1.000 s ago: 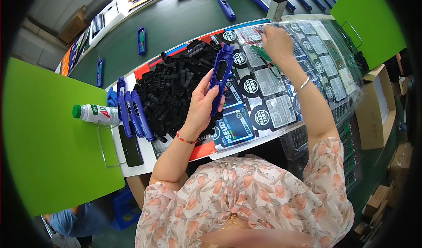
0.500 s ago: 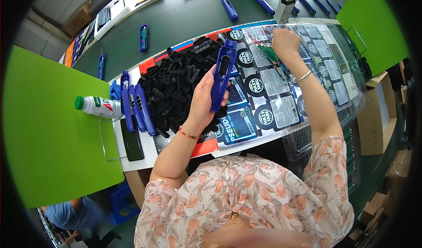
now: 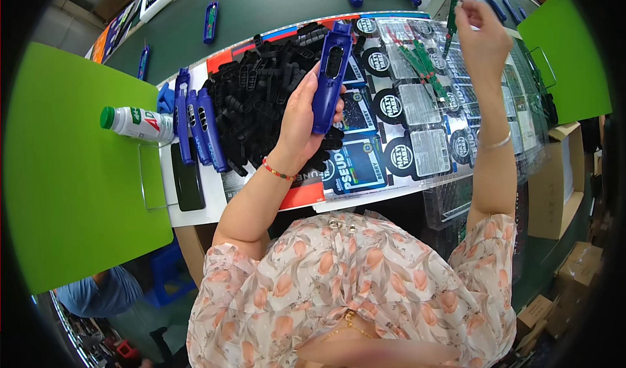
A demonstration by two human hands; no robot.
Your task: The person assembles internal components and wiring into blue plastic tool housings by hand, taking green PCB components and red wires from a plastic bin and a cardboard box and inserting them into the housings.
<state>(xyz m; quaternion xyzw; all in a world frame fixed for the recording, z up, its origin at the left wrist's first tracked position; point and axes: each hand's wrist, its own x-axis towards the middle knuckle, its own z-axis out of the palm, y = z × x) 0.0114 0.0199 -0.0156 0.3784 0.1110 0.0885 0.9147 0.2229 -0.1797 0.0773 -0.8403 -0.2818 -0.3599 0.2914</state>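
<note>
A fragile-looking green circuit strip [image 3: 451, 27], best edge-held, is pinched by right fingers [image 3: 463, 17]; a blue plastic casing [image 3: 327, 95] is clasped by left fingers [image 3: 339, 106].

Blue shell [image 3: 329, 86], slot facing up, held in left hand [image 3: 304, 110]. Narrow green circuit board [image 3: 450, 27] hangs from right hand [image 3: 484, 38].

Bright, even light; glare on clear plastic [image 3: 525, 130] between two and three o'clock; fisheye curves worktop [image 3: 280, 12]; corners black.
</note>
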